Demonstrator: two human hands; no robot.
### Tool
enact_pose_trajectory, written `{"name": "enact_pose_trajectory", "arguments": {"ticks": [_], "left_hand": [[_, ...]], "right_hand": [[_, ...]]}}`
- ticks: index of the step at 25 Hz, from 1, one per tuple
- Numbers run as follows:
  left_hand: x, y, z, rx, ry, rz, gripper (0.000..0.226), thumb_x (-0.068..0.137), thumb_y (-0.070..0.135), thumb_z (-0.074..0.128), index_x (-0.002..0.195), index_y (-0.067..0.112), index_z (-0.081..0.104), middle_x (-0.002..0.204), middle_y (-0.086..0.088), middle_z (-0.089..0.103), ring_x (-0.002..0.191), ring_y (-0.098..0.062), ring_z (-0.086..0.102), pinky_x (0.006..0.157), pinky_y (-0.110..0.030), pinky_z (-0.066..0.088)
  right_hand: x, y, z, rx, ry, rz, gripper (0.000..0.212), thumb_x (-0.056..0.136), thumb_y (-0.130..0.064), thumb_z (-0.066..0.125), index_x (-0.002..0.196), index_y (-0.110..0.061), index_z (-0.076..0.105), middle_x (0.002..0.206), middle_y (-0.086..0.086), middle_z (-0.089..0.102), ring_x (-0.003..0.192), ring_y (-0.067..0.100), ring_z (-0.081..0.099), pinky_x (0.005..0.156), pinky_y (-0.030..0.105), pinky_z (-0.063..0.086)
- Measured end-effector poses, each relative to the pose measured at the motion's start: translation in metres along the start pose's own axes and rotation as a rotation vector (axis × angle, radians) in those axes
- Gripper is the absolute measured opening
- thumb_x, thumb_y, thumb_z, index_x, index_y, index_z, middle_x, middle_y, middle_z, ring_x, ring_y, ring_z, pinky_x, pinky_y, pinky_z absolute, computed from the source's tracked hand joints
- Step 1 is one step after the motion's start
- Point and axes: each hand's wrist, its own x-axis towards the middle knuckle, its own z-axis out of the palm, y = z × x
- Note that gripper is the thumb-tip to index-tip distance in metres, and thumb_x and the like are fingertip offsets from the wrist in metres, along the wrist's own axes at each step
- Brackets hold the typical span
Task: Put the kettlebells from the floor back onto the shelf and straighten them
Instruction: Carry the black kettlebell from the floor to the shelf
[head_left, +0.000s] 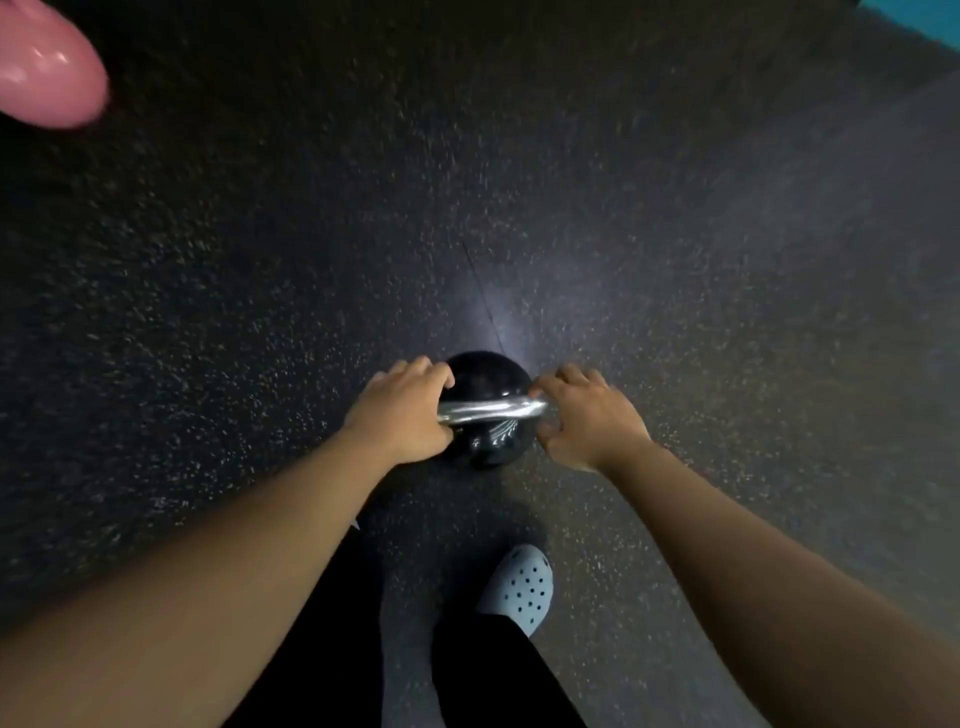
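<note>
A glossy black round kettlebell (485, 410) with a polished silver metal handle (491, 409) was observed just below the centre of the view, standing on or just above the dark speckled rubber floor (675, 260); contact with the floor could not be confirmed. The handle was seen running from 9 o'clock to 3 o'clock across the top of the ball.

The left hand (402, 413) was found at the 9 o'clock end of the handle, fingers curled over and closed around it. The right hand (584, 418) was recorded at the 3 o'clock end, fingers bent and touching the handle's tip, the hand only partly closed; a full grasp could not be confirmed.

At 6 o'clock from the kettlebell, a white perforated clog (519, 584) and black trouser legs (493, 675) were noted. A glossy pink rounded object (47, 62), blurred, was recorded at the 10 o'clock corner of the view, well apart from the kettlebell. A turquoise strip (914, 8) was noted at the 1 o'clock corner. Motion blur was present across the floor.
</note>
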Motion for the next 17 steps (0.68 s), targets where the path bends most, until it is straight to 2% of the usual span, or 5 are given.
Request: {"name": "enact_pose_trajectory", "arguments": {"ticks": [3,6,8,12,17], "left_hand": [[0.035,-0.01,0.042,0.037,-0.103,0.032,0.051,0.083,0.032,0.069,0.129,0.018,0.052,0.125,-0.001,0.053,0.119,-0.023,0.049,0.104,-0.041,0.042],[0.051,-0.018,0.061,-0.076,-0.122,0.074,0.015,0.09,0.027,0.067,0.089,0.022,0.053,0.107,-0.002,0.057,0.089,-0.015,0.053,0.074,-0.029,0.044],[0.049,-0.027,0.057,-0.159,-0.189,0.121,0.031,0.089,0.022,0.069,0.073,0.027,0.042,0.092,0.004,0.054,0.073,-0.01,0.048,0.058,-0.025,0.034],[0.029,-0.028,0.018,-0.207,-0.184,0.126,0.035,0.082,0.024,0.072,0.064,0.028,0.043,0.069,0.009,0.051,0.061,-0.013,0.05,0.053,-0.026,0.032],[-0.011,-0.01,-0.091,-0.297,-0.164,0.127,0.021,0.078,0.023,0.071,0.062,0.025,0.056,0.062,0.005,0.061,0.052,-0.012,0.057,0.048,-0.025,0.042]], "right_hand": [[0.035,0.005,0.04,-0.08,-0.085,0.001,0.052,0.085,-0.036,0.063,0.133,-0.025,0.047,0.13,0.006,0.047,0.12,0.029,0.046,0.098,0.048,0.047],[0.056,0.006,0.048,0.008,-0.164,0.042,0.034,0.087,-0.026,0.064,0.12,-0.018,0.056,0.118,0.009,0.059,0.107,0.029,0.057,0.093,0.046,0.052],[0.061,0.001,0.045,0.053,-0.262,-0.014,0.028,0.086,-0.019,0.069,0.113,-0.015,0.061,0.108,0.007,0.064,0.096,0.022,0.06,0.088,0.036,0.053],[0.046,-0.016,0.012,0.171,-0.285,-0.064,0.015,0.082,-0.017,0.073,0.092,-0.017,0.063,0.085,-0.002,0.064,0.077,0.017,0.061,0.065,0.025,0.047],[0.013,-0.063,-0.084,0.339,-0.199,0.026,0.013,0.074,-0.022,0.072,0.086,-0.019,0.068,0.075,0.0,0.068,0.062,0.013,0.064,0.052,0.022,0.05]]}}
